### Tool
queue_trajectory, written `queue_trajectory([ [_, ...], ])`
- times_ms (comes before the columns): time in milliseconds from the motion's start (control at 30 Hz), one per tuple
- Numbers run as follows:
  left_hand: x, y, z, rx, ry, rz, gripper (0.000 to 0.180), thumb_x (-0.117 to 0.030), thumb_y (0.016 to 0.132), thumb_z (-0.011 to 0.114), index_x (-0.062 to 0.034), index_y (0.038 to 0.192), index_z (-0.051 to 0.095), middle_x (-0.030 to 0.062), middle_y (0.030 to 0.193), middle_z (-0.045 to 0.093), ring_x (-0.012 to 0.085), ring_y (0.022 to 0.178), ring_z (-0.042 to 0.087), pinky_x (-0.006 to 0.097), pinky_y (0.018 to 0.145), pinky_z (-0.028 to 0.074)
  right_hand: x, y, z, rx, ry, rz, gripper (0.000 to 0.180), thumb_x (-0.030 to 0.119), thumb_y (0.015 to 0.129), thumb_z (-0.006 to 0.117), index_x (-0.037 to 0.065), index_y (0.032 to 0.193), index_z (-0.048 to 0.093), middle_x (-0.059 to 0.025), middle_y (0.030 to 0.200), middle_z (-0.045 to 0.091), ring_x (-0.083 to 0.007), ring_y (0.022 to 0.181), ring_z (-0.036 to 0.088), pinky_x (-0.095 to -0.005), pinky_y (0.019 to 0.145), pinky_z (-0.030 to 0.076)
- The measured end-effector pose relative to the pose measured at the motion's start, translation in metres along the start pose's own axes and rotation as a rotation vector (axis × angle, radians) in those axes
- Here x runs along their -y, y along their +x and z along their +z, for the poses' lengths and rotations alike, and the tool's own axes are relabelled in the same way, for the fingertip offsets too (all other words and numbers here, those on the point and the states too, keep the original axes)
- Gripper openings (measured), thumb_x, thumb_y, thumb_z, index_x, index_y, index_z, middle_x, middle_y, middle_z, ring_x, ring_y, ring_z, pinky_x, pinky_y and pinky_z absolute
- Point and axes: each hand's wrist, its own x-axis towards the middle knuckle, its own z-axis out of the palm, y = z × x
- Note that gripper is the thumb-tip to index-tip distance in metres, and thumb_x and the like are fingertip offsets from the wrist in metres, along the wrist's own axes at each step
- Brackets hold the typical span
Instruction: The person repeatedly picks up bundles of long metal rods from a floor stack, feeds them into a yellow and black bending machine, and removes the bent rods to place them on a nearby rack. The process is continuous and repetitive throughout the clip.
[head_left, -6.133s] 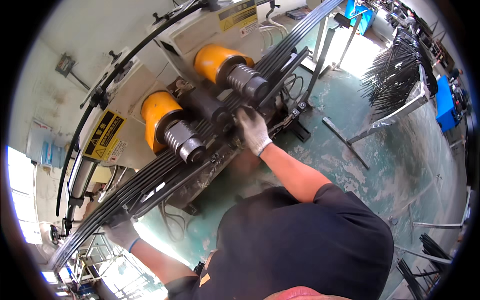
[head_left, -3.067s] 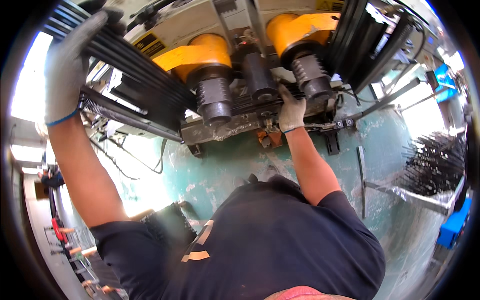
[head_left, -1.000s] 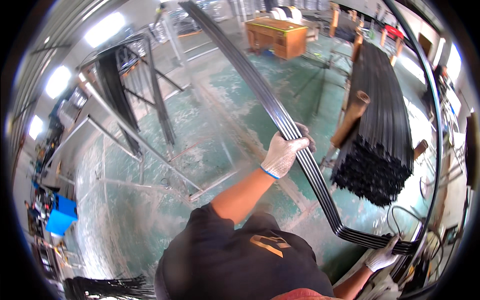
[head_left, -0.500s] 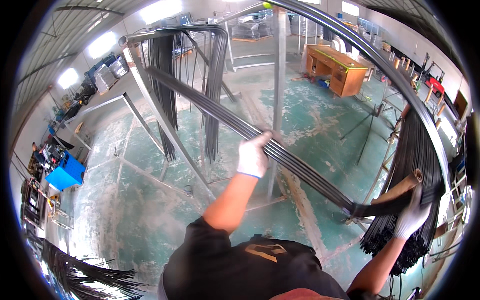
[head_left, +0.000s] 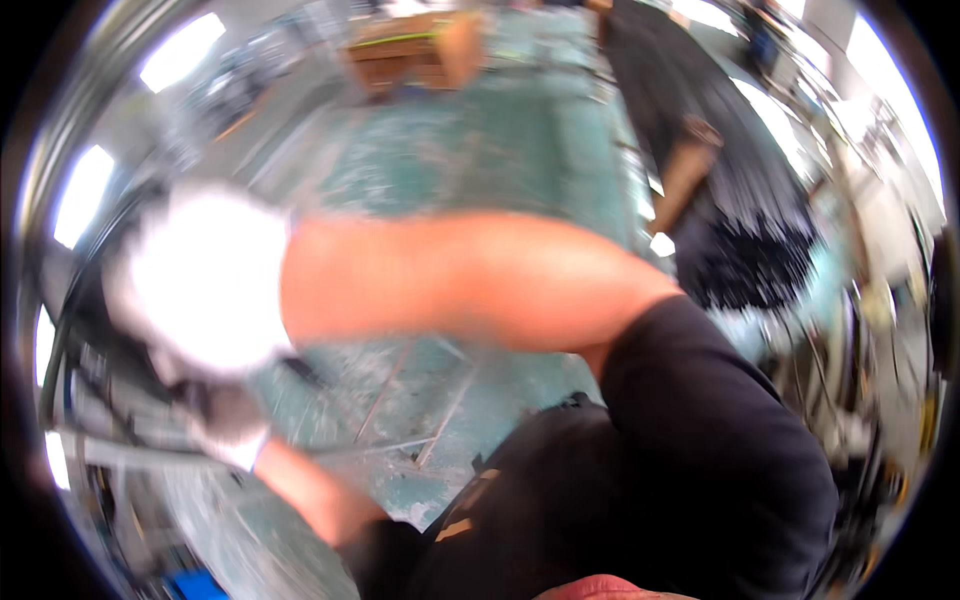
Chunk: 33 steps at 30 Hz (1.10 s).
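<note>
The whole view is smeared by motion. My right hand [head_left: 200,280], in a white glove, is a bright blur at the left, its bare arm reaching across the picture from my black sleeve. Below it my left hand [head_left: 228,425], also gloved, is closed against a bundle of long dark metal strips [head_left: 95,345] that runs along the left rim. Blur hides the right hand's fingers and whether they grip the strips.
A big stack of dark metal strips [head_left: 745,215] lies at the upper right against a brown post [head_left: 690,170]. A wooden bench [head_left: 410,50] stands at the far top. The floor [head_left: 500,150] is worn green concrete. A blue object [head_left: 195,585] shows at the bottom left.
The view has swung sharply and gone blurry. Both hands, spread along the bundle before, are now close together at the left. The stack of strips sits at the upper right.
</note>
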Motion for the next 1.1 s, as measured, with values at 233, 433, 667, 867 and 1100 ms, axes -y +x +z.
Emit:
queue_trajectory([
  [233,0.184,-0.138,-0.096,0.176,0.431,-0.598,0.039,-0.040,0.100,0.065,-0.0022,0.112,0.066,0.0127,0.107,0.069,0.0272,0.101,0.064,0.041,0.090,0.050,-0.069,-0.303,-0.165,0.555,-0.244,0.970,0.014,0.024,0.084,0.071,0.011,0.089,0.070,-0.0135,0.079,0.070,-0.0346,0.076,0.071,-0.0467,0.068,0.058],
  [433,0.337,-0.260,0.023,0.184,0.322,-1.139,0.025,-0.031,0.102,0.063,-0.0078,0.111,0.064,0.0119,0.100,0.068,0.0260,0.087,0.063,0.040,0.078,0.049,-0.161,-0.489,-0.427,0.532,-1.101,1.594,0.047,0.040,0.087,0.075,0.002,0.112,0.067,-0.0224,0.108,0.072,-0.0385,0.104,0.071,-0.0469,0.091,0.056],
  [667,0.455,-0.344,0.193,0.159,0.447,-1.129,0.015,-0.012,0.100,0.065,-0.0066,0.114,0.065,0.0167,0.096,0.067,0.0289,0.082,0.063,0.040,0.071,0.054,-0.257,-0.564,-0.525,0.742,-1.147,1.775,0.060,0.057,0.086,0.074,0.001,0.105,0.076,-0.0198,0.109,0.075,-0.0332,0.106,0.072,-0.0401,0.088,0.058],
  [867,0.505,-0.437,0.243,0.310,0.426,-1.240,0.019,-0.019,0.100,0.063,-0.0080,0.116,0.065,0.0150,0.098,0.068,0.0319,0.087,0.065,0.047,0.078,0.054,-0.292,-0.610,-0.527,0.721,-0.982,1.713,0.027,0.019,0.086,0.062,0.002,0.096,0.079,-0.0199,0.098,0.077,-0.0347,0.098,0.075,-0.0394,0.084,0.059],
  [1100,0.552,-0.469,0.254,0.243,0.594,-1.291,0.014,-0.016,0.099,0.062,-0.0078,0.110,0.065,0.0155,0.095,0.068,0.0320,0.084,0.066,0.046,0.075,0.055,-0.301,-0.652,-0.562,0.674,-0.677,1.818,0.026,0.016,0.085,0.063,0.002,0.098,0.080,-0.0238,0.103,0.075,-0.0379,0.098,0.075,-0.0425,0.084,0.060],
])
